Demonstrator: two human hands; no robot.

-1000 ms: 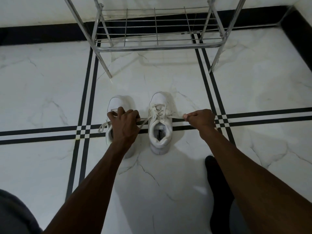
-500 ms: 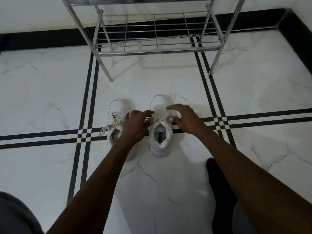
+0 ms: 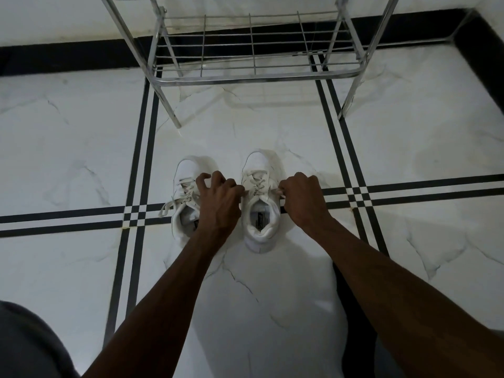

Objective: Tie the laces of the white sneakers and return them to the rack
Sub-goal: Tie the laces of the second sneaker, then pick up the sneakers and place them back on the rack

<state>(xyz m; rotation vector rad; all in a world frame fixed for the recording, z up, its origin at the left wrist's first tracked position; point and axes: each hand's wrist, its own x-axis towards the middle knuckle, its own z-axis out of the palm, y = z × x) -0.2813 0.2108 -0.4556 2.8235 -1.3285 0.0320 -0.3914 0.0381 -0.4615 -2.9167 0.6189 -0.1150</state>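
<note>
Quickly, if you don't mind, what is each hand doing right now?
Left hand: closed on a lace of the right sneaker.
Right hand: pinching that sneaker's other lace end.

rack: shiny chromed metal tubes and wire
floor: glossy white veined marble, black inlay strips
sneakers: smooth matt white uppers
laces: flat woven cloth

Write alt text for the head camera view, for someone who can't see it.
Two bare hands work the laces of the right-hand white sneaker on a marble floor: the left hand and right hand each pinch a lace end at its sides. The other sneaker sits beside it, laces loose. An empty metal rack stands just beyond.
</note>
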